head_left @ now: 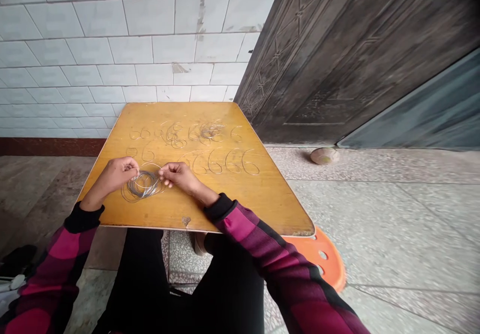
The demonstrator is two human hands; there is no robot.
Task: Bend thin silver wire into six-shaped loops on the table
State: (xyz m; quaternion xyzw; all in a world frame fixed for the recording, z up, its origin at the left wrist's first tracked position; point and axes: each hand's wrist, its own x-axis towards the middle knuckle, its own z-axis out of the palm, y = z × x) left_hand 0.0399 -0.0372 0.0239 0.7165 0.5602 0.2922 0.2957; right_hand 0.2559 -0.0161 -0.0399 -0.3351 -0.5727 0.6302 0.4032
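Over the near left part of the wooden table (pixel 240 204), a thin metal wire (pixel 151 163) arcs between my two hands. My left hand (pixel 119 173) pinches it at the left with thumb and fingers. At the right, my right hand (pixel 178 176) grips it between thumb and fingertips. Below and between them lies a loose coil of silvery wire (pixel 144 185) on the tabletop. Beyond my hands, several wire pieces bent like a figure six (pixel 250 163) lie in rough rows. A tangled heap of wire (pixel 212 130) sits farther back.
A white tiled wall (pixel 150 19) rises behind the table, and a dark carved door (pixel 318 64) stands at the right. An orange stool (pixel 332 261) shows under the near right corner. A roundish stone-like object (pixel 324 155) lies on the floor by the door.
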